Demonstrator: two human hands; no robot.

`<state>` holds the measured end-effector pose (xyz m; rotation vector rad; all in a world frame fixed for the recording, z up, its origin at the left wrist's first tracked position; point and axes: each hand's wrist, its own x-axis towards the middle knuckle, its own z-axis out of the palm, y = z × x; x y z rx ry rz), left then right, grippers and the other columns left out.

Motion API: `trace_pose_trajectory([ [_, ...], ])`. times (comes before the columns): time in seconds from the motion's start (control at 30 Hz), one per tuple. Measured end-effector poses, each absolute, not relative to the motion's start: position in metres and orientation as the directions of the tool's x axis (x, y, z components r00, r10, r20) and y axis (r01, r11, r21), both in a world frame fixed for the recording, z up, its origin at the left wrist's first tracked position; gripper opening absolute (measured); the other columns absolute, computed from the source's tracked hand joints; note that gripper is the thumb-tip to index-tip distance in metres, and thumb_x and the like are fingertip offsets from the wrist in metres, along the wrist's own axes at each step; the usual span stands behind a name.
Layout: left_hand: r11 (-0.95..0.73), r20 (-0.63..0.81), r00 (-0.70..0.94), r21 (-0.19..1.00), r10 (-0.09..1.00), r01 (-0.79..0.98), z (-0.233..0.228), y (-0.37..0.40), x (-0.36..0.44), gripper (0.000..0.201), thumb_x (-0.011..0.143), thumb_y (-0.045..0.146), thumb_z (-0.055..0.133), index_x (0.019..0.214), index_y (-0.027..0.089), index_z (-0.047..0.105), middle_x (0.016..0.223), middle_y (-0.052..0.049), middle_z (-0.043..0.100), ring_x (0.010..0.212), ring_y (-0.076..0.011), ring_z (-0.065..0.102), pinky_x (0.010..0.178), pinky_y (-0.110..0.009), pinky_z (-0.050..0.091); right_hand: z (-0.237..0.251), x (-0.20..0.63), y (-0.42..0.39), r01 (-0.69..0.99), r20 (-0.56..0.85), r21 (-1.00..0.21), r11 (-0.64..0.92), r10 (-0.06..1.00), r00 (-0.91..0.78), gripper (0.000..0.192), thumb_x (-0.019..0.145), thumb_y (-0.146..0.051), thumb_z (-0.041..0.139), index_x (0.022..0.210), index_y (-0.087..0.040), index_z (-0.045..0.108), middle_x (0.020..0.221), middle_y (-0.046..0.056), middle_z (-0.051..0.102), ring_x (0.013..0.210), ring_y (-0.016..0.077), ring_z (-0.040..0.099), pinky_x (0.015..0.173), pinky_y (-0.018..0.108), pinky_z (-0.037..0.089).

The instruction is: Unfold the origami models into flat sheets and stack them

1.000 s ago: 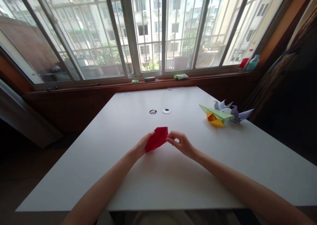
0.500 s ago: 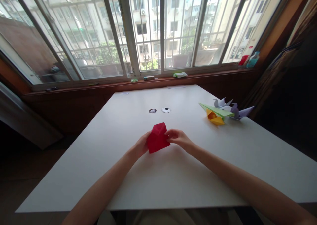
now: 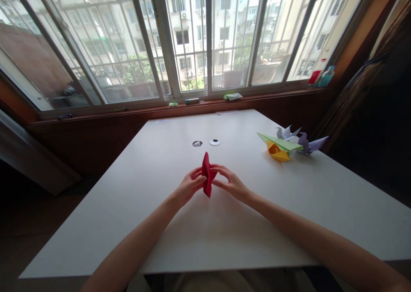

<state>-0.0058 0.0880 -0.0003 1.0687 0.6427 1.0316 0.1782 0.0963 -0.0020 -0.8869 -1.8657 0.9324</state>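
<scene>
A folded sheet of red origami paper [image 3: 207, 177] is held edge-on above the middle of the white table [image 3: 135, 223]. On its left side, my left hand [image 3: 190, 186] pinches it with thumb and fingers. My right hand [image 3: 231, 184] is at the paper's right side, with thumb and fingers curved round it and the fingertips touching a fold. Part of the paper's far side is hidden by the right fingers.
At the table's right lie a yellow paper boat [image 3: 276, 151], a light green paper plane [image 3: 284, 143], a purple paper crane [image 3: 311, 144] and a pale paper crane [image 3: 287, 132]. Two round cable holes, one with a cover [image 3: 215, 142], sit ahead. Small packets [image 3: 233, 96] rest on the windowsill.
The red paper has turned from showing its broad face to standing edge-on, its layers slightly spread. My left thumb has come round to the near side.
</scene>
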Motion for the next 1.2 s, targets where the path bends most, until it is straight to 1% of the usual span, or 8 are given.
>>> trace_pose_trajectory([
  [0.1,0.072,0.047,0.35,0.944,0.936,-0.321,-0.004,0.087,-0.001,0.044,0.067,0.025,0.074,0.108,0.018,0.06,0.109,-0.011,0.063,0.103,-0.0255,0.057,0.08,-0.033,0.047,-0.004,0.176,0.09,0.376,0.413,-0.758,0.532,0.839,-0.355,0.043,0.073,-0.042,0.065,0.112,-0.025,0.058,0.135,0.011,0.045,0.126,0.0281,0.038,0.101,0.049,0.035],
  [0.17,0.056,0.048,0.319,0.95,0.947,-0.307,-0.005,0.086,0.002,0.042,0.067,0.023,0.073,0.107,0.017,0.06,0.107,-0.01,0.064,0.1,-0.024,0.058,0.079,-0.032,0.049,-0.004,0.174,0.088,0.408,0.446,-0.724,0.556,0.829,-0.337,0.04,0.074,-0.039,0.064,0.111,-0.024,0.058,0.134,0.012,0.046,0.125,0.0274,0.04,0.1,0.048,0.036],
  [0.3,0.041,0.055,0.295,0.95,0.954,-0.311,-0.004,0.085,0.004,0.037,0.072,0.024,0.069,0.107,0.018,0.06,0.109,-0.009,0.063,0.097,-0.0229,0.06,0.08,-0.035,0.05,-0.002,0.171,0.087,0.343,0.509,-0.725,0.597,0.8,-0.317,0.023,0.08,-0.027,0.058,0.102,-0.022,0.061,0.106,0.007,0.064,0.097,0.0194,0.06,0.085,0.036,0.049],
  [0.4,0.025,0.069,0.299,0.954,0.952,-0.3,-0.003,0.083,0.005,0.039,0.071,0.024,0.07,0.108,0.018,0.06,0.111,-0.01,0.063,0.1,-0.0247,0.06,0.084,-0.039,0.049,-0.001,0.172,0.086,0.353,0.518,-0.733,0.581,0.814,-0.264,0.014,0.082,-0.025,0.056,0.093,-0.022,0.063,0.086,0.003,0.068,0.076,0.0162,0.063,0.07,0.031,0.052],
  [0.77,-0.004,0.071,0.243,0.965,0.967,-0.264,-0.003,0.084,0.007,0.041,0.067,0.023,0.073,0.105,0.016,0.059,0.104,-0.01,0.066,0.096,-0.0231,0.062,0.086,-0.039,0.048,-0.007,0.172,0.085,0.416,0.59,-0.684,0.599,0.79,-0.167,0.002,0.08,-0.018,0.054,0.079,-0.02,0.054,0.072,0.001,0.065,0.063,0.0139,0.062,0.059,0.027,0.052],
  [0.97,-0.073,0.109,0.152,0.971,0.982,-0.226,-0.006,0.082,0.009,0.035,0.066,0.022,0.073,0.097,0.016,0.057,0.1,-0.008,0.065,0.092,-0.0215,0.063,0.082,-0.038,0.049,-0.005,0.173,0.085,0.479,0.626,-0.586,0.654,0.74,-0.245,0.009,0.08,-0.017,0.053,0.077,-0.021,0.06,0.088,0.004,0.064,0.074,0.0162,0.061,0.064,0.03,0.05],
  [1.1,-0.147,0.156,0.042,0.972,0.987,-0.182,-0.009,0.085,0.009,0.035,0.066,0.022,0.074,0.095,0.017,0.055,0.098,-0.006,0.064,0.096,-0.0207,0.061,0.083,-0.036,0.048,-0.005,0.172,0.081,0.543,0.612,-0.507,0.669,0.723,-0.32,0.016,0.081,-0.018,0.052,0.091,-0.022,0.063,0.1,0.006,0.064,0.087,0.0194,0.061,0.072,0.033,0.05],
  [1.2,-0.189,0.195,0.025,0.97,0.981,-0.155,-0.009,0.086,0.01,0.036,0.066,0.022,0.073,0.098,0.018,0.055,0.1,-0.006,0.064,0.094,-0.0202,0.061,0.082,-0.035,0.048,-0.005,0.17,0.081,0.502,0.555,-0.593,0.63,0.771,-0.312,0.02,0.081,-0.018,0.052,0.097,-0.022,0.064,0.104,0.007,0.064,0.094,0.0207,0.059,0.081,0.037,0.049],
])
